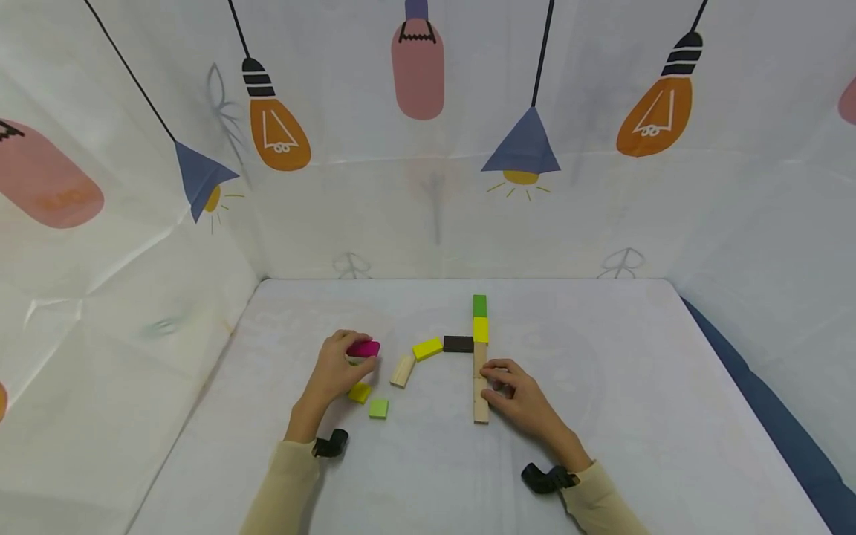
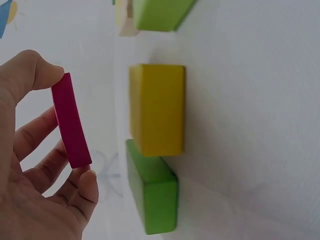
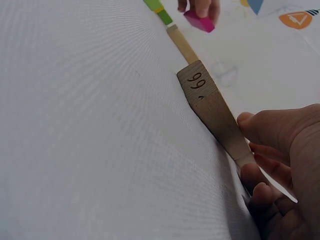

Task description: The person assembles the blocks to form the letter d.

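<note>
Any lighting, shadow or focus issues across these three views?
Head: even light, soft shadow beside the left sleeve. Left wrist: dim; magenta block fairly sharp, yellow block slightly soft-edged. Right wrist: fine ripple pattern on white tabletop, wooden block digits readable.

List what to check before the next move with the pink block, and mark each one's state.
1. Pink block secure: ok, pinched by the left hand.
2. Pink block set down: not ok, held above the table.
3. Long row straight: ok, green, yellow and two plain blocks line up.
4. Right hand firmly gripping the row: cannot tell, though its fingers are at the plain blocks.
5. Green block clearly visible from the head view: not ok, the left hand mostly hides it.
</note>
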`<state>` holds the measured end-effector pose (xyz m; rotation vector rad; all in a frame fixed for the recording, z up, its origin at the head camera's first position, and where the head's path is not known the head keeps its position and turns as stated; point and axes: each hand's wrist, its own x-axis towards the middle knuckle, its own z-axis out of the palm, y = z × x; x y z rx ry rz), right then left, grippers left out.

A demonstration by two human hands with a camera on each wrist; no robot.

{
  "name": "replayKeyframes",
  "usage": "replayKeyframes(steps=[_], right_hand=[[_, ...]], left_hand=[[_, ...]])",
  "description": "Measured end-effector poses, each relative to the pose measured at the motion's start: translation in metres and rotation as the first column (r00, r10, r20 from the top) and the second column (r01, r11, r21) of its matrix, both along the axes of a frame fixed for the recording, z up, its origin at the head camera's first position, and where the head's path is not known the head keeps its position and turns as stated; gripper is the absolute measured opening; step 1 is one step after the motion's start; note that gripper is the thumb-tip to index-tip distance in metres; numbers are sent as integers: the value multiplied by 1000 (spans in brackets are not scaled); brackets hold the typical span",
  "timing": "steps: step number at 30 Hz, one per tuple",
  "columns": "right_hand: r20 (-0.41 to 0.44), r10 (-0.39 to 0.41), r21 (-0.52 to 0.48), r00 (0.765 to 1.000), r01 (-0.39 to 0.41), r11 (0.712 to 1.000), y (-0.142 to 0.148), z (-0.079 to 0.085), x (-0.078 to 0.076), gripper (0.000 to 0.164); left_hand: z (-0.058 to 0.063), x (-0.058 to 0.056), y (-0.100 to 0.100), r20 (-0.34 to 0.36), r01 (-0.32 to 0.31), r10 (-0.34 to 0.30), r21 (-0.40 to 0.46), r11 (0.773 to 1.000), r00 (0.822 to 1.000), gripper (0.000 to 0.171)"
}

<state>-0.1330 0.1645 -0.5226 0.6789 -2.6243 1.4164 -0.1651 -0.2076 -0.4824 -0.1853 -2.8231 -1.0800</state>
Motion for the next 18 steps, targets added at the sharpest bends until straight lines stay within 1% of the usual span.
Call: replayKeyframes(steps=[4, 7, 14, 15, 18], right_hand=[[0, 1, 0, 1000, -1, 1000, -1, 1, 0, 36], [10, -1, 5, 1000, 1, 1000, -2, 1, 0, 37], [22, -7, 16, 1000, 7, 1000, -1, -2, -1, 37], [23, -8, 14, 1000, 7, 1000, -1, -2, -1, 37], [22, -5, 14, 1000, 5, 1000, 0, -3, -2, 37]], left_hand=[[9, 9, 4, -19, 28, -28, 17, 999, 999, 38], [13, 19, 8, -26, 51, -50, 32, 998, 998, 38], [13, 46, 19, -56, 112, -109, 68, 991, 993, 38], [12, 49, 22, -61, 126, -122, 70, 989, 991, 38], [11, 60, 32, -49, 179, -175, 88, 980, 983, 38]])
